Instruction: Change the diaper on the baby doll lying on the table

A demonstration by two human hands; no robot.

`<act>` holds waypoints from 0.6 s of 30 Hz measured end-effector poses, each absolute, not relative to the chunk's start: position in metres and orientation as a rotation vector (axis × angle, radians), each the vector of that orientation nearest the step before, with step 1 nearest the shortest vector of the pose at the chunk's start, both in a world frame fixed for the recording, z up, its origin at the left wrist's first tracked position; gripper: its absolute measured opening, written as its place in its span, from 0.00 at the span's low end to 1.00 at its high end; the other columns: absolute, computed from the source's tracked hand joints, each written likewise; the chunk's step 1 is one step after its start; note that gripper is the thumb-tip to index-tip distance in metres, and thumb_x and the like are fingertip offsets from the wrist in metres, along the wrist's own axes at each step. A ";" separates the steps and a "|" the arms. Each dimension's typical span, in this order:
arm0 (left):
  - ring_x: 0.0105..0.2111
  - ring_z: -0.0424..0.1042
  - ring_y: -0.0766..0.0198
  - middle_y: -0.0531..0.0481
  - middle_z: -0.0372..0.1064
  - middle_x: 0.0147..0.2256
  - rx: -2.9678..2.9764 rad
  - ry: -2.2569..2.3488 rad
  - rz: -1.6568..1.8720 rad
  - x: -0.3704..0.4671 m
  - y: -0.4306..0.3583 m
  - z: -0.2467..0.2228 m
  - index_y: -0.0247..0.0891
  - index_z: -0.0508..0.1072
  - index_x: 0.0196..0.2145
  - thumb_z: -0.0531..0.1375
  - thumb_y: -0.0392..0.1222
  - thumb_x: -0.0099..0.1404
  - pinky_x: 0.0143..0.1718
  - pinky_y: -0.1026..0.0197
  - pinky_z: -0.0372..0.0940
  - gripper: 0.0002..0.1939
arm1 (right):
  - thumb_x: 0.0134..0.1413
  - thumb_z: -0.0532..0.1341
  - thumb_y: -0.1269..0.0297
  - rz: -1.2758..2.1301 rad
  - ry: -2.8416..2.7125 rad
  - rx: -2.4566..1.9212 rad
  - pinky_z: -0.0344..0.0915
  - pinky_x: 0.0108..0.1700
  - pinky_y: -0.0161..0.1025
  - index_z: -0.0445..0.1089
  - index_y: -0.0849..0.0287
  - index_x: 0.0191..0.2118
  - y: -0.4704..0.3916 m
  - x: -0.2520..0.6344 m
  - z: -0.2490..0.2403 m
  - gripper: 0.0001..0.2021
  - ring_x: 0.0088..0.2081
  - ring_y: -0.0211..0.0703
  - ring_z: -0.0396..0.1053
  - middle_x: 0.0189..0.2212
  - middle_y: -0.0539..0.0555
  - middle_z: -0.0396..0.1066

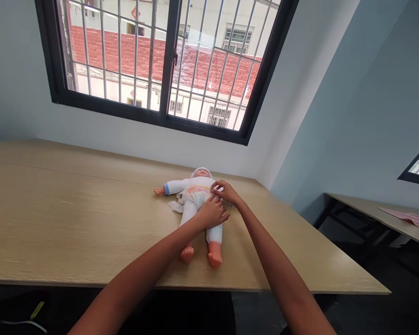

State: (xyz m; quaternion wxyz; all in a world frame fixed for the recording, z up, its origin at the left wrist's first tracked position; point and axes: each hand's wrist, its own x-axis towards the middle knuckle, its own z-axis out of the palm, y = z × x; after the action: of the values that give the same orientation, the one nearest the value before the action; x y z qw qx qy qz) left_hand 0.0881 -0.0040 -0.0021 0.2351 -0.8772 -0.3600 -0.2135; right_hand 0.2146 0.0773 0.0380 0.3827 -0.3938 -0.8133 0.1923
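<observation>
A baby doll [177, 186] in a white outfit with a blue cuff lies face up on the table, its bare feet toward me. Around its hips is a white diaper [197, 191] with an orange and pink printed band; a loose side flap spreads on the table at the left. My left hand [212, 213] rests over the doll's hip and upper leg, thumb apart from the fingers. Just above it, my right hand [225, 191] has bent fingers pinched at the diaper's right waist edge. Both hands' fingertips nearly meet there, and the exact grip is partly hidden.
The wooden table [90, 223] runs along the wall under a barred window [167, 118]. Its front edge is close to me, and its right corner juts out. Farther right stands another table [362, 207] with a pink striped cloth [409, 217] on it.
</observation>
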 end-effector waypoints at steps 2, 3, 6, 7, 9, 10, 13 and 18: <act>0.51 0.67 0.51 0.43 0.76 0.40 -2.424 -0.979 -0.598 0.088 -0.002 -0.004 0.37 0.79 0.38 0.50 0.49 0.71 0.61 0.45 0.54 0.20 | 0.47 0.65 0.64 0.473 -1.993 -1.048 0.66 0.46 0.40 0.74 0.57 0.34 0.080 0.208 0.030 0.06 0.41 0.42 0.68 0.41 0.53 0.71; 0.52 0.67 0.51 0.44 0.76 0.41 -2.435 -0.969 -0.610 0.088 -0.002 -0.005 0.38 0.79 0.38 0.50 0.48 0.71 0.61 0.45 0.53 0.19 | 0.47 0.65 0.63 0.466 -1.933 -1.076 0.66 0.47 0.40 0.74 0.57 0.36 0.081 0.205 0.026 0.08 0.42 0.43 0.67 0.43 0.53 0.70; 0.53 0.66 0.54 0.45 0.74 0.46 -2.461 -0.938 -0.633 0.088 -0.002 -0.005 0.39 0.77 0.42 0.50 0.46 0.71 0.62 0.45 0.53 0.17 | 0.46 0.67 0.55 0.448 -1.747 -1.157 0.66 0.48 0.41 0.72 0.56 0.41 0.086 0.203 0.013 0.16 0.45 0.44 0.67 0.47 0.54 0.70; 0.53 0.66 0.54 0.44 0.74 0.47 -2.464 -0.932 -0.626 0.088 -0.003 -0.004 0.39 0.77 0.43 0.50 0.45 0.72 0.61 0.46 0.54 0.17 | 0.46 0.66 0.53 0.437 -1.690 -1.179 0.66 0.49 0.42 0.71 0.56 0.40 0.087 0.204 0.010 0.17 0.45 0.45 0.67 0.46 0.55 0.70; 0.52 0.67 0.54 0.43 0.73 0.47 -2.452 -0.930 -0.607 0.088 -0.005 -0.001 0.38 0.75 0.43 0.50 0.45 0.71 0.59 0.47 0.57 0.16 | 0.51 0.62 0.49 0.407 -1.578 -1.218 0.65 0.50 0.42 0.70 0.58 0.38 0.090 0.207 0.004 0.16 0.45 0.46 0.68 0.43 0.57 0.71; 0.52 0.67 0.53 0.43 0.73 0.48 -2.435 -0.944 -0.606 0.088 -0.007 0.000 0.38 0.75 0.44 0.50 0.45 0.71 0.57 0.47 0.58 0.15 | 0.55 0.58 0.48 0.393 -1.524 -1.235 0.65 0.50 0.42 0.69 0.58 0.37 0.091 0.210 0.001 0.17 0.44 0.46 0.68 0.42 0.58 0.72; 0.55 0.65 0.48 0.39 0.70 0.50 -2.342 -1.060 -0.653 0.088 -0.010 0.001 0.36 0.74 0.46 0.52 0.48 0.70 0.57 0.44 0.57 0.17 | 0.63 0.45 0.48 0.374 -1.414 -1.267 0.65 0.48 0.42 0.66 0.58 0.36 0.090 0.217 -0.008 0.20 0.44 0.47 0.69 0.40 0.60 0.72; 0.58 0.64 0.43 0.34 0.70 0.52 -2.261 -1.198 -0.670 0.089 -0.011 -0.002 0.33 0.73 0.48 0.52 0.53 0.69 0.59 0.43 0.56 0.22 | 0.62 0.44 0.49 0.340 -1.323 -1.293 0.64 0.49 0.41 0.63 0.56 0.33 0.082 0.222 -0.027 0.19 0.43 0.47 0.69 0.40 0.61 0.73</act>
State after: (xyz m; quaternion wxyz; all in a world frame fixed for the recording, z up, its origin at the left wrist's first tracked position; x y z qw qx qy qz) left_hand 0.0886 -0.0106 -0.0025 0.2458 -0.8286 -0.4391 -0.2454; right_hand 0.2217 0.0823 -0.0270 0.5894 -0.5555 -0.5681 0.1461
